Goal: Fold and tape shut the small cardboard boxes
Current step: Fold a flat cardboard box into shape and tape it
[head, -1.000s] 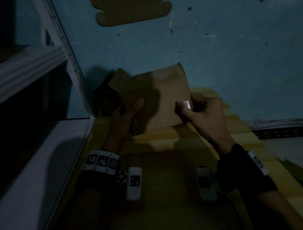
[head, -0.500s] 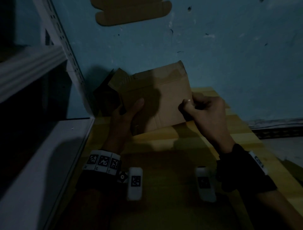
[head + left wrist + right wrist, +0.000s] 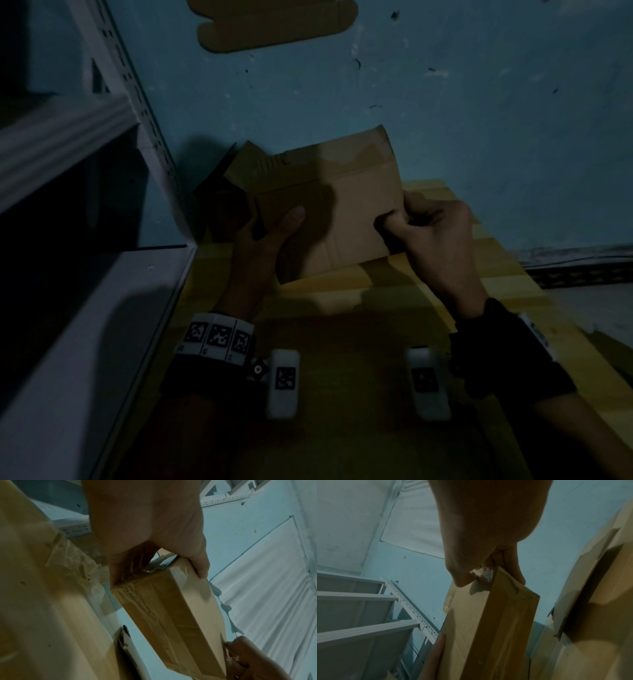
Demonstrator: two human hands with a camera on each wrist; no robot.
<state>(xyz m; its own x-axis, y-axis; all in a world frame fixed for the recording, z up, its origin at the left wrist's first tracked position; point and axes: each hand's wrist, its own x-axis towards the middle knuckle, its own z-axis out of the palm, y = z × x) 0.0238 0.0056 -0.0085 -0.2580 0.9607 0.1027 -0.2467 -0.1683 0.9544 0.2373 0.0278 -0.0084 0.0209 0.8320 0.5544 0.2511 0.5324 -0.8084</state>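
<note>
Head view: your two hands hold one flat brown cardboard box (image 3: 346, 212) above the yellow wooden table (image 3: 496, 274) — left hand (image 3: 263, 246) grips its left end, right hand (image 3: 435, 236) pinches its right edge. Left wrist view: fingers curl round the box's taped end. Right wrist view: thumb and fingers pinch one crumpled piece of clear tape (image 3: 485, 574) at the box corner.

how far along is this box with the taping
Done: the box is folded shut, with clear tape already over the end by the left hand. In hand: the right hand pinches tape at the other end. Left: pressing that strip flat. A flat cardboard piece lies beyond, unfolded.
</note>
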